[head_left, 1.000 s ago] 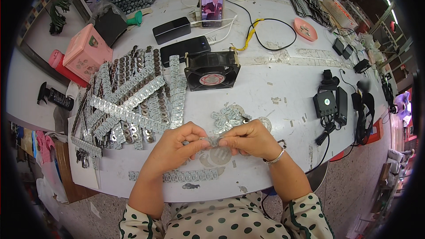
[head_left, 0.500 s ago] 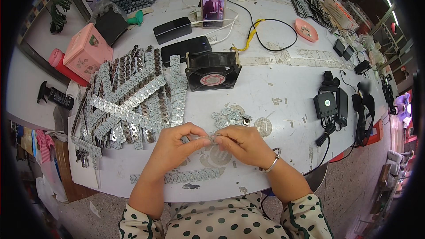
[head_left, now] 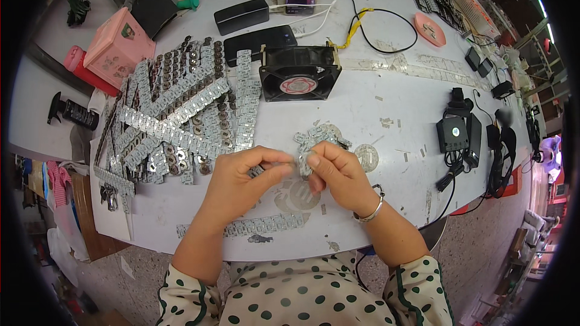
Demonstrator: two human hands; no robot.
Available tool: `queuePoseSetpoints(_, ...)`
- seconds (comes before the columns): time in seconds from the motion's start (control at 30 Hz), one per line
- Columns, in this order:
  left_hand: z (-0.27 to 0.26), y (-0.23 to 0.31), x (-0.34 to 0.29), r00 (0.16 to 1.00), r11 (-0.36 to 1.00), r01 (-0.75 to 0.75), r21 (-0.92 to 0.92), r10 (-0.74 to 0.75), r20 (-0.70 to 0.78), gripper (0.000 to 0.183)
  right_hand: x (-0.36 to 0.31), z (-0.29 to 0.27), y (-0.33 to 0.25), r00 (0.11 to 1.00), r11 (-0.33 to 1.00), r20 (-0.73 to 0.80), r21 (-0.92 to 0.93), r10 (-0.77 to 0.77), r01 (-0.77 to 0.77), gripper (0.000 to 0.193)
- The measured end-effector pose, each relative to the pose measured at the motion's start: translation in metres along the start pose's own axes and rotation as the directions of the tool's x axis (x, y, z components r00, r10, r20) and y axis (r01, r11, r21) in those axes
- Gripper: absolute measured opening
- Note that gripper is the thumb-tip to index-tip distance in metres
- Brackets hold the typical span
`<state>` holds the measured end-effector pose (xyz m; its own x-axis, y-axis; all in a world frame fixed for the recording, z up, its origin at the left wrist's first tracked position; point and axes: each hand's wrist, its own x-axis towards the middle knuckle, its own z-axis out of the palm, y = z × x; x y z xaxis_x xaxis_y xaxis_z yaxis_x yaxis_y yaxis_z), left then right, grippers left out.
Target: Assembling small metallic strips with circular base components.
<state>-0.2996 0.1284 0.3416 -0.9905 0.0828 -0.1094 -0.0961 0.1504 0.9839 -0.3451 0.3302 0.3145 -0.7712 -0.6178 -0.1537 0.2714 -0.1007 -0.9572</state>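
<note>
White tabletop fills the frame. At lower centre, left hand and right hand pinch together on a small silvery metal strip, thin, segmented, shiny, held just above the table.

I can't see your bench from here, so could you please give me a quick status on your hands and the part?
Left hand and right hand both pinching one small metal strip piece above the table. Loose pieces just beyond. Nothing in the way.
</note>
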Motion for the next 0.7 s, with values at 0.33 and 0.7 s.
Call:
queuePoseSetpoints(0.33,0.014,-0.004,0.0,0.897,0.829,-0.273,0.488,0.403,-0.182,0.016,-0.002,0.013,0.005,0.987,0.94,-0.144,-0.341,-0.074,0.021,0.021)
queuePoseSetpoints(0.7,0.02,-0.004,0.002,0.893,0.813,-0.295,0.502,0.422,-0.157,0.015,0.0,0.009,0.0,0.98,0.967,-0.187,-0.254,-0.074,0.024,0.021)
